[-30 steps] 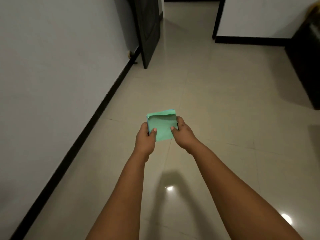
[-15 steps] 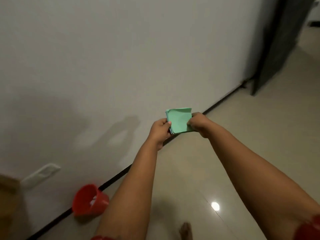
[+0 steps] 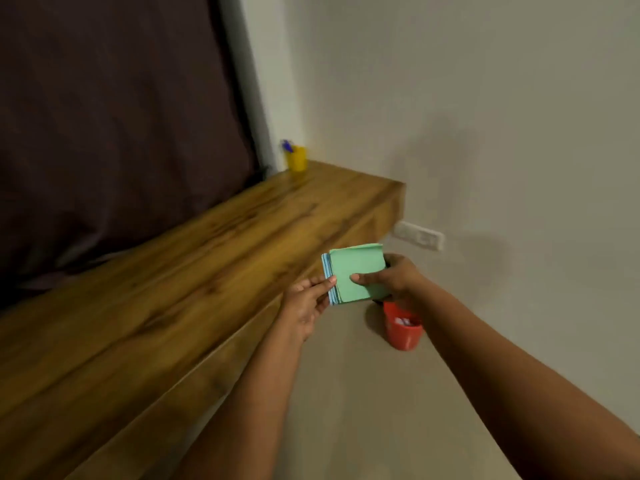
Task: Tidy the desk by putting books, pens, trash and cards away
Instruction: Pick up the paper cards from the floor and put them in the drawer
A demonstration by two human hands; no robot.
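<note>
Both my hands hold a small stack of green and blue cards [image 3: 356, 271] in the air, just off the front edge of the wooden desk [image 3: 180, 271]. My left hand [image 3: 308, 303] pinches the stack's left edge with thumb and fingers. My right hand [image 3: 391, 278] grips its right side, thumb on the top green card. A yellow pen cup [image 3: 298, 158] with a blue pen stands at the desk's far corner. Below my right hand a red bin [image 3: 403, 329] with crumpled white paper inside sits on the floor by the wall.
A dark curtain [image 3: 114, 116] hangs behind the desk. A white socket plate [image 3: 419, 235] is on the wall just right of the desk's end. Beige floor [image 3: 381, 410] lies between the desk and the wall.
My view has swung left from the wall and floor to the desk. The card stack stays held in both hands and now hovers beside the desk edge, above the red bin.
</note>
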